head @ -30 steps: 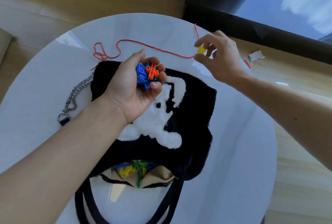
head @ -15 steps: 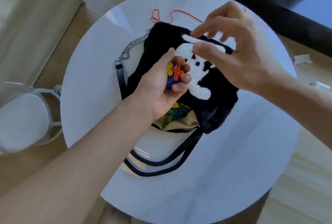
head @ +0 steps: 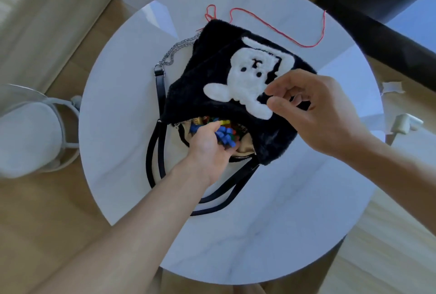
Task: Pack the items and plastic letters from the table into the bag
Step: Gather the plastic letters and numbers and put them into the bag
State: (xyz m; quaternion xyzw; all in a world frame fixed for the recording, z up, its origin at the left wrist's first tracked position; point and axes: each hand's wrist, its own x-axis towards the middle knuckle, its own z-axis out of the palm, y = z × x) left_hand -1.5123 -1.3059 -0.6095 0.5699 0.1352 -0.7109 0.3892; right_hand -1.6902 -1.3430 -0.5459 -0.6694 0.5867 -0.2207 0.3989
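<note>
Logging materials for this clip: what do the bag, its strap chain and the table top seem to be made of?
Bag: black plush or faux fur, matte, fuzzy-edged, with a white fleecy animal patch.
Chain: metal by its look, silvery glinting links.
Table: glossy white, faint grey veining and reflections; marble or an imitation, hard to tell.

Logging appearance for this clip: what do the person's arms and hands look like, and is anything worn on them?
Both forearms are bare as far as the picture shows, with no sleeve edge in view. The left hand and right hand wear no gloves; no rings, watch, bracelet or markings are visible on the fingers or wrists that show. Nails look short and unpainted.
</note>
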